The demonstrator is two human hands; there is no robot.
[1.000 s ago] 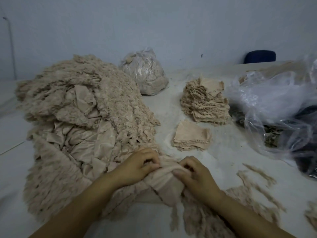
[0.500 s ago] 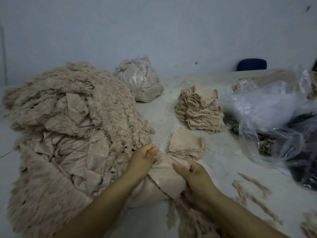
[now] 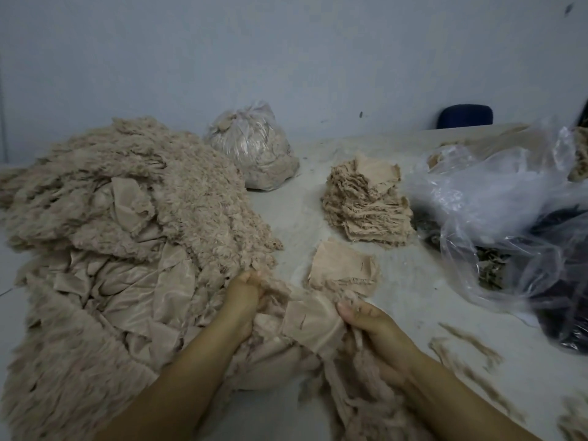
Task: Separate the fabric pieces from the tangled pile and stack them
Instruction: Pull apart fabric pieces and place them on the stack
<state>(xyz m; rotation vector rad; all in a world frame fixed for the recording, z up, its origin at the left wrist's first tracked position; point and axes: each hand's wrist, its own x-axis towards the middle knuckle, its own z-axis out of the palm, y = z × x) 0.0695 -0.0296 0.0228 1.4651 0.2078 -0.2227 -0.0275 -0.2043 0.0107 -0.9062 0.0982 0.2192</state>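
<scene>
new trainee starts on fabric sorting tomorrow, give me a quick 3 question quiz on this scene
1. True or false: both hands grip the same fabric piece at the near edge of the tangled pile.
2. Multiple choice: where does the short stack lie? A) on top of the tall stack B) on the table between the tall stack and the hands C) inside the tied plastic bag
3. Fill in: the loose clear plastic bag lies on the ___ side of the table.

Key
1. True: the left hand and the right hand each hold an end.
2. B
3. right
</scene>
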